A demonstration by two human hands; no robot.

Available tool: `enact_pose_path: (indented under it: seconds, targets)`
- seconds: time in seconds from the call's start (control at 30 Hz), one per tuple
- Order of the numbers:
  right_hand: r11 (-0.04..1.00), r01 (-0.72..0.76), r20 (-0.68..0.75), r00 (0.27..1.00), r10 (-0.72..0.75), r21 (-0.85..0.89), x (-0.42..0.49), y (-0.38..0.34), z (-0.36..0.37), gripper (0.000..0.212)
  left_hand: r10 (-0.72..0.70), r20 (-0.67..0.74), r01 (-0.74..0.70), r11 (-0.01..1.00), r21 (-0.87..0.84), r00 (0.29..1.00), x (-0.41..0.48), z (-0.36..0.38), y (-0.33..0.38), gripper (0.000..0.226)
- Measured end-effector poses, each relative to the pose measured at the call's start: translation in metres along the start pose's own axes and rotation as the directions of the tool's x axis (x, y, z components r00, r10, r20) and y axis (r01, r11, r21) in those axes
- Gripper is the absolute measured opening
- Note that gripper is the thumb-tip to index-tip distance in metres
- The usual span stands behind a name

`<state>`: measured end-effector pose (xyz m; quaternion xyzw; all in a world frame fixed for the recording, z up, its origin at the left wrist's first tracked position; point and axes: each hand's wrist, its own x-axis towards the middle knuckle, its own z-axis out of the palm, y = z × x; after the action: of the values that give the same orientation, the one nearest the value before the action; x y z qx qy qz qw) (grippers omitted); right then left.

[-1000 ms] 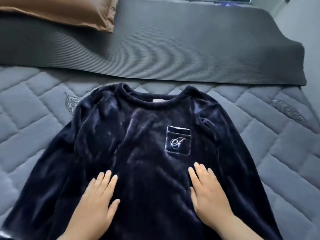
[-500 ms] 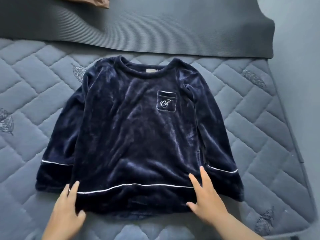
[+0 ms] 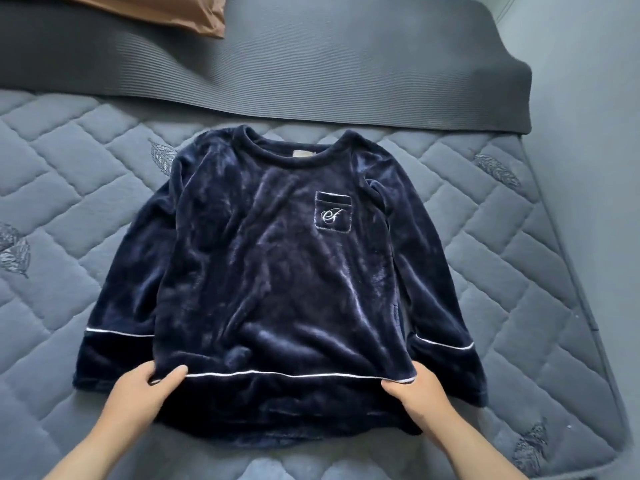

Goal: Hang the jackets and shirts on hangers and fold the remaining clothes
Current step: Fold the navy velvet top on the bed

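Left hand and right hand pinch the hem of the navy velvet long-sleeved top, fingers clamped on its white-piped band; it lies face-up on the grey quilted bed. Folding step, seemingly: next, lift hem evenly toward collar

A home bedroom: a quilted mattress, a grey blanket and a brown pillow.

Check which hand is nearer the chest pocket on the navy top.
Right. The right hand pinches the hem below the chest pocket, slightly to its right; the left hand pinches the hem farther off, down-left.
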<state>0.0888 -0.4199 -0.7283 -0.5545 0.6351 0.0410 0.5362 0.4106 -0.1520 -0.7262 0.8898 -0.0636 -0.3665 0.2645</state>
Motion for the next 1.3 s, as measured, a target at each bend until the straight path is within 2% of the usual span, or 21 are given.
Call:
enact_pose_path:
  seconds: [0.07,0.13,0.23,0.33,0.43,0.47,0.53,0.6,0.63,0.67,0.7,0.73,0.77,0.8,0.83,0.93,1.0,1.07,1.13,1.23,1.3]
  targets:
    - [0.994,-0.007,0.067,0.998,0.0,0.111,-0.003,0.0,-0.008,0.017,-0.109,0.021,0.111,0.985,-0.131,0.994,-0.003,0.0,-0.008,0.008]
    - [0.983,-0.065,0.096,0.994,0.049,0.17,-0.008,0.006,-0.015,0.016,-0.189,0.088,0.202,0.962,-0.184,0.978,-0.011,-0.003,-0.021,0.004]
    - [0.993,-0.119,0.0,0.993,0.119,0.021,-0.012,0.024,-0.024,0.02,-0.198,0.016,0.198,0.98,0.016,0.98,-0.015,-0.008,-0.041,0.009]
    - [0.972,-0.122,0.006,0.992,0.126,-0.203,-0.012,0.034,-0.024,0.021,-0.246,-0.037,0.249,0.952,0.178,0.969,-0.016,-0.003,-0.039,0.017]
    - [0.986,-0.126,-0.087,0.989,0.116,-0.114,-0.006,0.037,-0.028,0.01,-0.273,-0.143,0.3,0.925,0.232,0.951,-0.015,-0.001,-0.023,0.03]
    - [0.992,-0.115,-0.144,0.984,0.106,-0.059,-0.003,0.037,-0.031,0.008,-0.221,-0.217,0.275,0.924,0.264,0.951,-0.016,0.0,-0.017,0.042]
    - [0.994,-0.108,-0.326,0.939,0.107,0.015,0.003,0.037,-0.043,0.009,-0.014,-0.32,0.125,0.936,0.329,0.947,-0.028,0.012,0.007,0.06]
    - [0.982,-0.189,-0.531,0.829,0.174,0.025,0.012,0.038,-0.061,0.009,0.208,-0.258,-0.099,0.92,0.379,0.944,-0.042,0.044,0.035,0.066]
    - [0.966,-0.253,-0.567,0.788,0.24,0.057,0.017,0.039,-0.069,0.013,0.297,-0.174,-0.217,0.903,0.371,0.939,-0.049,0.063,0.052,0.06]
    - [0.932,-0.321,-0.524,0.771,0.361,0.17,0.023,0.041,-0.077,0.021,0.35,-0.084,-0.309,0.899,0.311,0.933,-0.052,0.082,0.072,0.047]
    - [0.858,-0.4,-0.396,0.766,0.506,0.322,0.026,0.041,-0.083,0.031,0.356,0.0,-0.348,0.913,0.215,0.934,-0.052,0.104,0.09,0.034]
    - [0.736,-0.497,-0.192,0.754,0.628,0.459,0.03,0.041,-0.088,0.041,0.35,0.074,-0.357,0.924,0.139,0.934,-0.049,0.126,0.105,0.028]
    - [0.609,-0.573,0.012,0.734,0.68,0.548,0.031,0.042,-0.092,0.051,0.357,0.134,-0.371,0.924,0.094,0.924,-0.046,0.149,0.122,0.028]
    - [0.517,-0.606,0.146,0.722,0.676,0.605,0.032,0.045,-0.095,0.06,0.36,0.189,-0.377,0.924,0.063,0.914,-0.044,0.17,0.142,0.027]
    - [0.449,-0.604,0.214,0.722,0.658,0.658,0.033,0.047,-0.098,0.062,0.354,0.245,-0.371,0.928,0.029,0.903,-0.041,0.189,0.163,0.025]
    - [0.256,-0.492,0.289,0.778,0.558,0.832,0.042,0.05,-0.109,0.028,0.279,0.332,-0.256,0.96,-0.111,0.901,-0.032,0.236,0.228,0.027]
    - [0.161,-0.405,0.292,0.834,0.468,0.9,0.047,0.053,-0.127,0.021,0.18,0.352,-0.137,0.98,-0.145,0.918,-0.025,0.265,0.264,0.044]
    - [0.19,-0.295,0.23,0.926,0.301,0.936,0.05,0.047,-0.159,0.028,0.08,0.436,0.0,0.984,-0.18,0.896,-0.018,0.287,0.29,0.048]
    - [0.241,-0.153,0.121,0.983,0.14,0.959,0.058,0.044,-0.207,0.04,0.003,0.523,0.191,0.929,-0.317,0.853,-0.012,0.31,0.314,0.043]
    - [0.255,-0.01,0.012,1.0,-0.003,0.967,0.07,0.042,-0.279,0.047,-0.019,0.466,0.346,0.696,-0.629,0.885,0.007,0.337,0.349,0.034]
    - [0.303,0.014,0.0,0.999,-0.048,0.953,0.083,0.044,-0.31,0.048,-0.002,0.458,0.384,0.55,-0.742,0.889,0.021,0.354,0.367,0.028]
